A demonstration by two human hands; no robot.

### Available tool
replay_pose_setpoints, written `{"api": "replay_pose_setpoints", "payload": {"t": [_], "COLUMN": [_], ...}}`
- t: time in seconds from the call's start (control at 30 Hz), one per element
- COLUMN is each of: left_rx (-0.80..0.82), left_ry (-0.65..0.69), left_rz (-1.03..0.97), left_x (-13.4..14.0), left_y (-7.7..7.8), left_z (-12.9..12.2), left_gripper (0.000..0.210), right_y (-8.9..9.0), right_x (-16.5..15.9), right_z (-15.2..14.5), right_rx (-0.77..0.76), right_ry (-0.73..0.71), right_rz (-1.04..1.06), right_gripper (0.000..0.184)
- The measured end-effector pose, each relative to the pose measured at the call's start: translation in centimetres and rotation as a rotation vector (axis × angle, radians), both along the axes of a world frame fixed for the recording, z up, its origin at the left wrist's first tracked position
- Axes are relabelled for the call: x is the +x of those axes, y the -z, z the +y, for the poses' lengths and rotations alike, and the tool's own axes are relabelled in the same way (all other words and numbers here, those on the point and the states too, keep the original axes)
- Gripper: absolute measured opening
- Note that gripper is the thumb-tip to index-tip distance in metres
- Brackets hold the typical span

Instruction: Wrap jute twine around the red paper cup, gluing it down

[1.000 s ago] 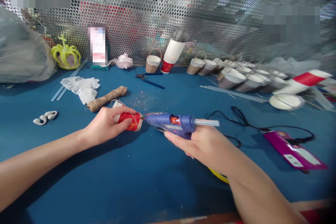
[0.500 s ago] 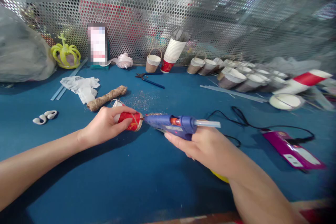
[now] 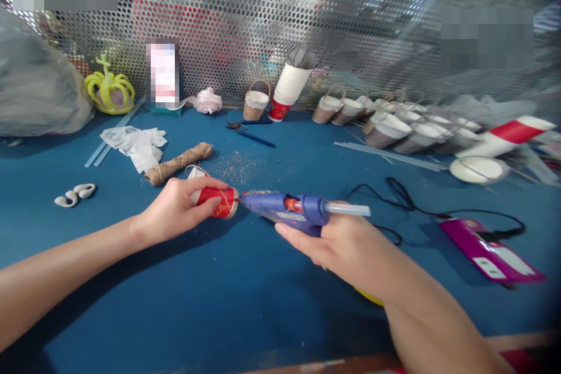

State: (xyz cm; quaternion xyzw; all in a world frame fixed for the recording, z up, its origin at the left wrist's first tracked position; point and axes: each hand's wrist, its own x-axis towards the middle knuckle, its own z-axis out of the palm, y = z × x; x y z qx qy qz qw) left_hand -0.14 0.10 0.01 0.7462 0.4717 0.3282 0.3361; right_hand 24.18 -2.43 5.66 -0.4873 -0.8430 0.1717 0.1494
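Left grip [image 3: 182, 204] closed, thumb and fingers, on red-and-white paper cup [image 3: 224, 202] held sideways over blue tabletop [image 3: 197, 304]. Right grip [image 3: 346, 236] wrapped round blue hot-glue gun [image 3: 274, 204], nozzle [image 3: 239, 199] at cup's right end, long axes roughly in line; contact unclear

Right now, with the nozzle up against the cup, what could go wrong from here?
The blue glue gun in the right hand has its nozzle close to the fingers of the left hand; a slip might burn them if it is hot.
The red paper cup is held on its side, so it could roll if that grip loosens.
The black cord loops near the right forearm and might snag.
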Motion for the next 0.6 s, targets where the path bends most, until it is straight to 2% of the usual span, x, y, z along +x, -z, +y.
{"api": "replay_pose_setpoints", "payload": {"t": [0.47, 0.6], "left_rx": [0.006, -0.021], "left_ry": [0.008, -0.034], "left_rz": [0.002, 0.011], "left_x": [0.06, 0.11], "left_y": [0.06, -0.02], "left_z": [0.02, 0.05], "left_gripper": [0.031, 0.034], "right_y": [0.04, 0.39], "right_x": [-0.02, -0.05], "right_z": [0.07, -0.02], "right_rx": [0.053, 0.044], "right_ry": [-0.049, -0.09], "right_rz": [-0.027, -0.077], "right_gripper": [0.03, 0.028]}}
